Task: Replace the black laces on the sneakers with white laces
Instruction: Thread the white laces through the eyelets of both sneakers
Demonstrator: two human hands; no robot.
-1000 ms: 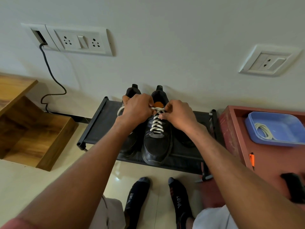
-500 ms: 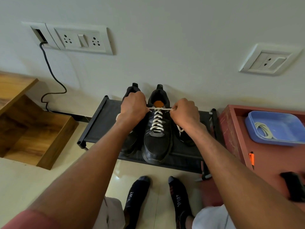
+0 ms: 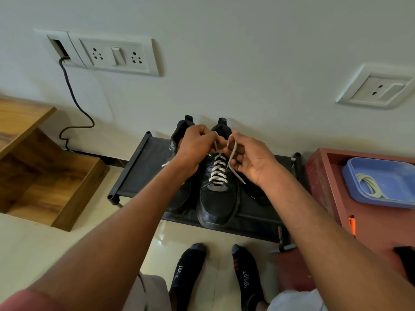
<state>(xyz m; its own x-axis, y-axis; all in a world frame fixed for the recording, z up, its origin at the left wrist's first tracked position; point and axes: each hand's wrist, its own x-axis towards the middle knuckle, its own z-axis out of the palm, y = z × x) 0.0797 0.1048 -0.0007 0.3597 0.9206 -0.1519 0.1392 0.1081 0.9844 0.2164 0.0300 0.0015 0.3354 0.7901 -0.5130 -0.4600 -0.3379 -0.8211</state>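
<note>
Now, from the one head view, the white lace point(image 3: 218, 169) is soft, light cord, limp enough to slip out of a loose pinch, so I judge the free ends near the top eyelets are the place to hold it. It runs criss-cross up the right sneaker point(image 3: 219, 198), which stands on the black shoe rack point(image 3: 134, 173); the left sneaker point(image 3: 179, 153) sits just beside it, mostly behind my wrist. My left hand point(image 3: 194, 150) is curled above the tongue, pinching one end. My right hand point(image 3: 251, 160) is turned palm-up, fingers point(image 3: 235, 151) closed on the other end, whose tail hangs beside the sneaker. Both forearms reach forward, wrists raised over the rack.
</note>
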